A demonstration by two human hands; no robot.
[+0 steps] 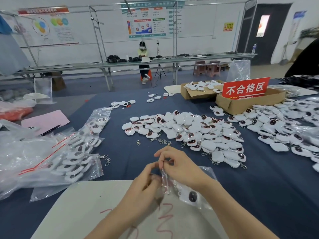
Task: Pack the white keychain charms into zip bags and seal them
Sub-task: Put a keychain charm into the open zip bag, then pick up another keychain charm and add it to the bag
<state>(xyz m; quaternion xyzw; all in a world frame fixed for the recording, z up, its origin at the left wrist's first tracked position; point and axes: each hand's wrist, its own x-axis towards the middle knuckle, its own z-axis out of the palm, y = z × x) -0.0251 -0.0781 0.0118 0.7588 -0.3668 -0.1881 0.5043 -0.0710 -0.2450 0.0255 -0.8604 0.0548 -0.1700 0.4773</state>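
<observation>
Both hands meet at the table's near middle over a clear zip bag (203,176) with a red seal strip. My left hand (145,185) pinches the bag's top edge from the left. My right hand (177,164) pinches the same edge from the right. Inside the bag lies a white keychain charm (191,195) with a dark oval face. A large heap of loose white charms (188,130) lies beyond my hands on the blue cloth. Filled zip bags (69,156) of charms are stacked at the left.
A second spread of charms (284,125) covers the right side. Two cardboard boxes (250,102) stand at the back right, one with a red sign (245,88). Loose metal clasps (160,141) lie ahead of my hands. A pink sheet (44,120) lies far left. A person sits at a distant bench.
</observation>
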